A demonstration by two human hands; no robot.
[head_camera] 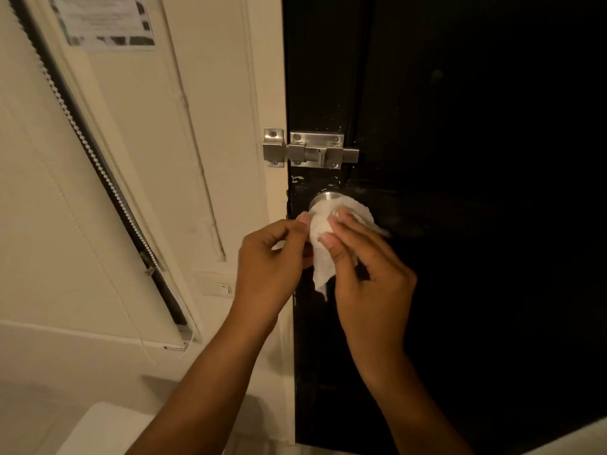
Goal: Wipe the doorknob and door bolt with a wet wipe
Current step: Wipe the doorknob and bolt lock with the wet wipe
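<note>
Both hands are pinching the white crumpled wet wipe (323, 229) over the round steel doorknob (320, 197): left hand (271, 257) at its left edge, right hand (368, 270) pressing. Brushed-steel sliding door bolt (312, 151) is sitting directly above, axis horizontal, unwiped I'd guess.

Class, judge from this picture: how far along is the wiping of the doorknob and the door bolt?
Nothing looks finished. In hand: the wet wipe is draped over the doorknob, with the left hand and right hand both pinching it there. Left: the door bolt above sits bare and untouched, so it remains to be wiped.
</note>
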